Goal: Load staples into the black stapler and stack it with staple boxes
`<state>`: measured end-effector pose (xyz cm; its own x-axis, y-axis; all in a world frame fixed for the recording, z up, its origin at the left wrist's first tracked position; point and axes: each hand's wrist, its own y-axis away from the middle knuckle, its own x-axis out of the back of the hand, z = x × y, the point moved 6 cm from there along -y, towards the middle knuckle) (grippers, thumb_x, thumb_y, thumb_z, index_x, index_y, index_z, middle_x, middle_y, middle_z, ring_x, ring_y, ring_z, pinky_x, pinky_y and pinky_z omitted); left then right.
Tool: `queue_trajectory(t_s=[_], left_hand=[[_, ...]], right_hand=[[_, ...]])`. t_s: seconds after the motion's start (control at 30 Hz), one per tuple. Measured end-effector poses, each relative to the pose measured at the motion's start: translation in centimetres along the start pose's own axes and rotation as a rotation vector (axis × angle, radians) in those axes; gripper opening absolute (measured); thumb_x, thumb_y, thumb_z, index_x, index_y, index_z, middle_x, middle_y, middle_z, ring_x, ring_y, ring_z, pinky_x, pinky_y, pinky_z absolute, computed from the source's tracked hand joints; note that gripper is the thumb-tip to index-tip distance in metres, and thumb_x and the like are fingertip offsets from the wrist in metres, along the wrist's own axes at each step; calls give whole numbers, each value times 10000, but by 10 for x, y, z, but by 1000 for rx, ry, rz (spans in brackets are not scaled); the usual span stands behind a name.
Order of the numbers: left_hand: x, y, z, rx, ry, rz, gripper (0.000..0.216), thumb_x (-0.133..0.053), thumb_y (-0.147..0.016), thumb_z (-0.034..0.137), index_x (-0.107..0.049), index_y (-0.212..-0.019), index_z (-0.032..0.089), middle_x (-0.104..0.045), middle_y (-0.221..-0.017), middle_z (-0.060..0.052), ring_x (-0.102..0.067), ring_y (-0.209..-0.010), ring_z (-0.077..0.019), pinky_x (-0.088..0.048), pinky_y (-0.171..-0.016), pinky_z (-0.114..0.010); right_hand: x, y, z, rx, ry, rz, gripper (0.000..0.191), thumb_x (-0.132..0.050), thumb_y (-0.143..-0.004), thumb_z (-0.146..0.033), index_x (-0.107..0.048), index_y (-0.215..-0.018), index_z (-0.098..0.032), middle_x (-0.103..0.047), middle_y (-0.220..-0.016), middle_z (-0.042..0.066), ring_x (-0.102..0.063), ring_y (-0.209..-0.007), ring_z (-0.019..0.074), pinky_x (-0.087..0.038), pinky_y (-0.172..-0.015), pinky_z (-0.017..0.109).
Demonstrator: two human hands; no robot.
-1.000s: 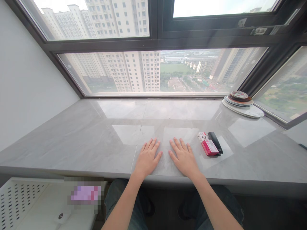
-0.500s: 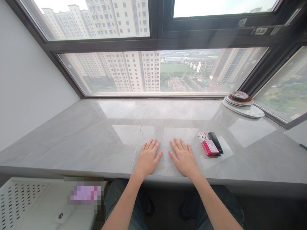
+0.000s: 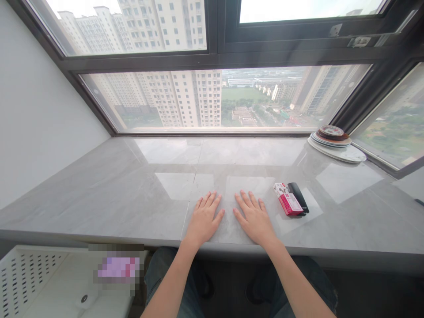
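Note:
My left hand [image 3: 204,220] lies flat, palm down, on the grey marbled windowsill [image 3: 126,198], its fingers spread. Beside it, a small gap away, my right hand [image 3: 254,218] rests the same way, and neither holds anything. To the right of my right hand is a small pink and white box [image 3: 289,201] with printing on it. Against the box's right side sits a black stapler-like object [image 3: 298,198], partly hidden by the box.
A stack of plates [image 3: 333,138] stands in the far right corner by the dark window frame [image 3: 212,134]. Below the sill at left is a white perforated bin [image 3: 66,287], with a blurred purple patch at its edge. A white wall [image 3: 43,115] bounds the left.

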<state>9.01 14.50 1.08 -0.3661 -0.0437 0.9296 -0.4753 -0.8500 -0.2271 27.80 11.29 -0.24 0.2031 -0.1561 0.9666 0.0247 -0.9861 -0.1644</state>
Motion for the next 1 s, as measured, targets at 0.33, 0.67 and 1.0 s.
queue_trajectory(t_s=[0.33, 0.67, 1.0], left_hand=[[-1, 0, 0, 0, 2, -2, 535, -330, -1084, 484, -347, -1600, 343, -292, -1699, 5, -220, -1587, -214, -206, -1294, -483], [0, 0, 1, -2, 15, 9, 527, -361, -1081, 461, -354, -1596, 347, -292, -1698, 8, -223, -1587, -216, -217, -1293, -491], [0, -1, 0, -1, 36, 20, 520, -382, -1077, 449, -373, -1587, 348, -315, -1689, 2, -242, -1581, -219, -221, -1290, -491]], right_hand=[[0, -1, 0, -2, -1, 3, 594, -316, -1069, -508, -292, -1644, -359, -195, -1726, -29, -117, -1598, 282, -127, -1266, 555], [1, 0, 0, 5, -27, 6, 593, -344, -1068, -489, -298, -1643, -352, -212, -1723, -10, -121, -1597, 300, -125, -1262, 568], [0, -1, 1, 14, -64, 23, 590, -364, -1064, -478, -309, -1639, -356, -219, -1721, -3, -131, -1595, 306, -129, -1258, 579]])
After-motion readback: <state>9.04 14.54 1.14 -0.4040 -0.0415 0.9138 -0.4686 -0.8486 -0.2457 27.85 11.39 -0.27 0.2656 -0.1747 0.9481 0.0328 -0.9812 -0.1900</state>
